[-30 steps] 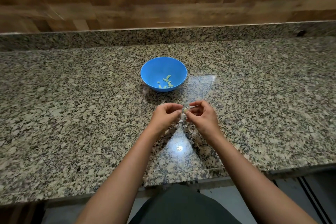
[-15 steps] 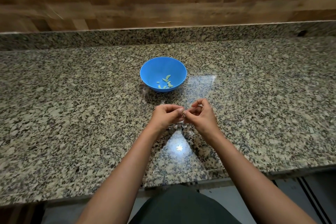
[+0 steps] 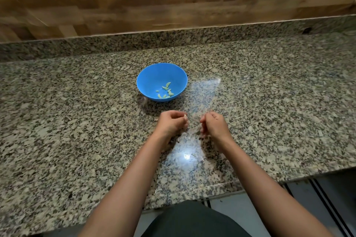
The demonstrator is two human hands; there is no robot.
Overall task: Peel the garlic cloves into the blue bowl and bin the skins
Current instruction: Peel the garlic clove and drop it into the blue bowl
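Nearest to me, both forearms run up from the counter edge over the speckled granite counter point(image 3: 57, 121). Papery skin scraps point(image 3: 187, 137) lie on the stone between the wrists, pale and thin, hard to separate from the glare patch there. Left hand point(image 3: 171, 122) is curled, fingertips pinched on a garlic clove point(image 3: 185, 116); the clove shows as a small pale cream nub at the hand's 2 o'clock side, apparently bare of skin, though it is too small for me to be sure. Its long axis looks roughly upright in the pinch, running 12 to 6. Right hand point(image 3: 214, 124) sits just beside, apart from the left, fingers curled in together; I cannot tell whether they hold a bit of skin. Further out, the blue bowl point(image 3: 148, 82) sits at about 11 o'clock from the clove, near but clear of the hands, upright, with a handful of peeled cloves point(image 3: 165, 91) resting in its near right part; they read greenish against the blue. The left hand is the nearer one to the bowl and already has the clove, so I judge the drop calls for a short reach toward 11 o'clock. No bin in view.
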